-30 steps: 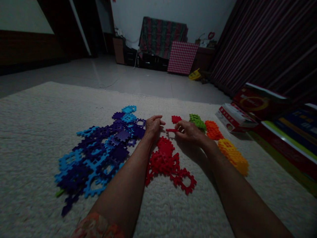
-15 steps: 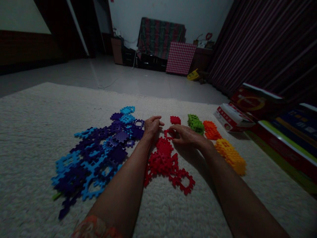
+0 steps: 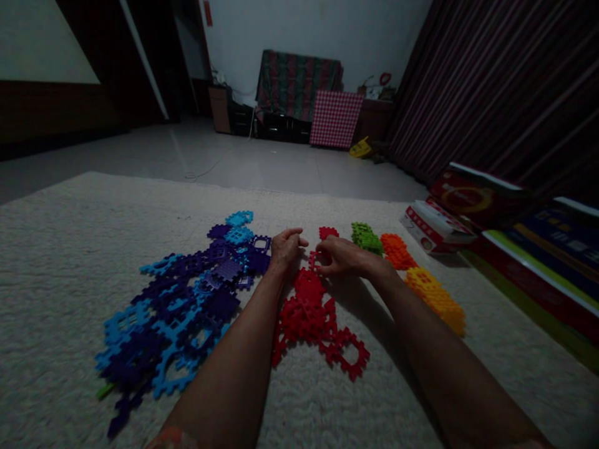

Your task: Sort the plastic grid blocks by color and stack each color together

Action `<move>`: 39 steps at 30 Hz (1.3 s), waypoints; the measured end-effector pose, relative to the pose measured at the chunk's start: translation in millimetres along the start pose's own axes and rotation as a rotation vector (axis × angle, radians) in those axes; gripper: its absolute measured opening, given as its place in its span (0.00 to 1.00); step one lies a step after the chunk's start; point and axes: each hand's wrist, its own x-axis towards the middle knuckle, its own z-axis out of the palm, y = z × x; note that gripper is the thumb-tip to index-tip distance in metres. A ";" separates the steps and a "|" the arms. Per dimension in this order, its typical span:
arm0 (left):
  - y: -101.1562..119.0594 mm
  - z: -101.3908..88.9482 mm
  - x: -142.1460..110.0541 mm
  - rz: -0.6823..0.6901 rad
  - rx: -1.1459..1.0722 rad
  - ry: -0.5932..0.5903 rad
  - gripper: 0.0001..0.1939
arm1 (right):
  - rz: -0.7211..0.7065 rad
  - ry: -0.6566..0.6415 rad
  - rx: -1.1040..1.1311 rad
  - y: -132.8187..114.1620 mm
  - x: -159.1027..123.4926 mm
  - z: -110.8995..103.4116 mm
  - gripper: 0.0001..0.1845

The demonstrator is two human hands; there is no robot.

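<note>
My right hand [image 3: 344, 255] is closed, with its fingertips on a red toothed plastic tile [image 3: 312, 260] between my two hands. The fingers partly cover that tile. My left hand [image 3: 287, 249] rests on the mat just left of it, its fingers loosely apart and holding nothing. Nearer to me lies a loose heap of red toothed tiles [image 3: 304, 315], including one with a round hole. Beyond my right hand sits another red tile [image 3: 329, 232]. Left of my left arm spreads a large pile of purple and blue tiles [image 3: 182, 305].
To the right lie stacks of green tiles [image 3: 366, 238], orange tiles [image 3: 397, 251] and yellow tiles [image 3: 435, 299]. A red and white box [image 3: 437, 226] stands beyond them, near larger cartons [image 3: 556, 249]. All the tiles lie on a pale textured mat [image 3: 70, 249].
The camera view has tilted slightly up. My right fingers have drawn the red tile a little toward the red heap, and it now looks turned more edge-on. My left hand has barely moved.
</note>
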 end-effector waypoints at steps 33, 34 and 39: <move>1.5 1.6 -4.8 0.020 0.007 -0.023 0.17 | 0.148 0.078 -0.146 42.2 52.7 -9.4 0.36; 0.7 1.6 -4.2 0.023 0.004 -0.025 0.17 | 0.136 0.071 -0.159 42.2 54.8 -9.6 0.36; -4.6 1.1 0.2 0.031 0.005 -0.031 0.18 | 0.123 0.077 -0.182 45.3 62.0 -9.4 0.35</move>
